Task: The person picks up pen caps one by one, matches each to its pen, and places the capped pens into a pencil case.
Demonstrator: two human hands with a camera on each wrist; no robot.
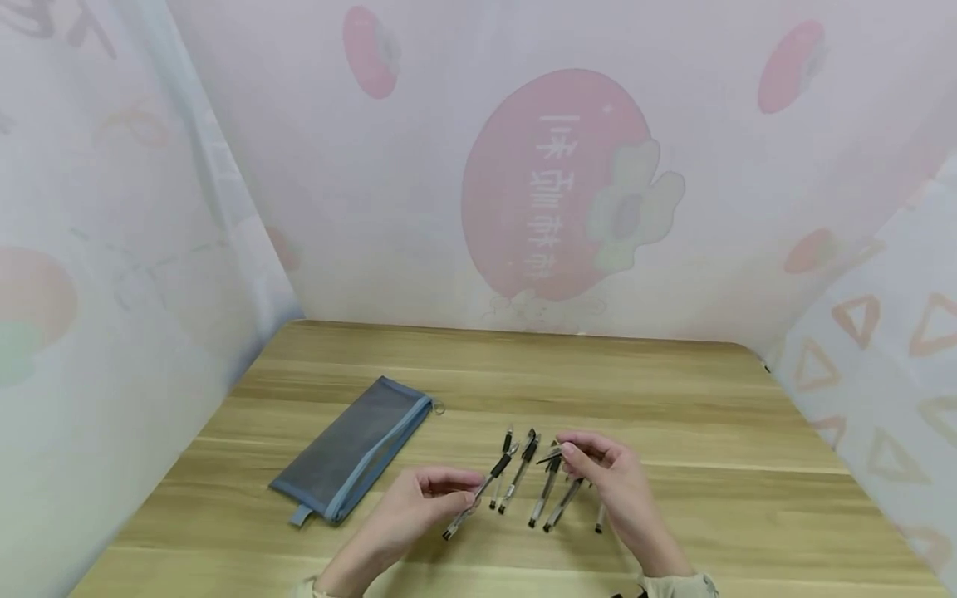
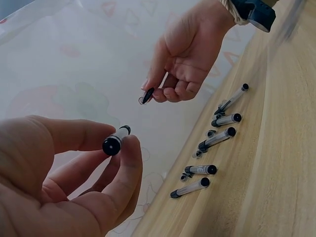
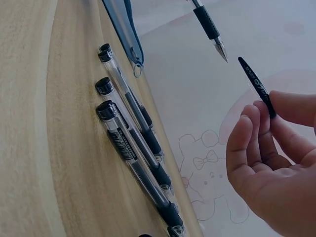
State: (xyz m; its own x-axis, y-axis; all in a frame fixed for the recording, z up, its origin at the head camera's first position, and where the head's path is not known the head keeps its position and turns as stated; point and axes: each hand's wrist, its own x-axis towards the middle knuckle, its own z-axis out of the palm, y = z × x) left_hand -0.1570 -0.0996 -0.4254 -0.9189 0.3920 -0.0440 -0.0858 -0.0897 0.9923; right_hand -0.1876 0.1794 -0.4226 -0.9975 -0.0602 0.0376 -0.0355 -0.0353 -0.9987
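My left hand [image 1: 422, 502] pinches a clear-barrelled gel pen [image 1: 499, 467] between thumb and fingers. Its black grip and bare metal tip [image 3: 220, 48] point away from me, and the black end [image 2: 112, 145] faces the left wrist camera. A pen cap with a black clip [image 3: 256, 86] is between the thumb and fingertips of my right hand [image 1: 616, 486]. In the right wrist view the cap stands apart from the pen's tip. Several similar pens [image 1: 516, 477] lie side by side on the table below and between my hands.
A blue-grey mesh pencil case [image 1: 351, 444] with a zip lies to the left on the wooden table [image 1: 635, 382]. Printed fabric walls [image 1: 404, 208] enclose the table at the back and both sides. A dark band [image 2: 254, 12] is around the right wrist.
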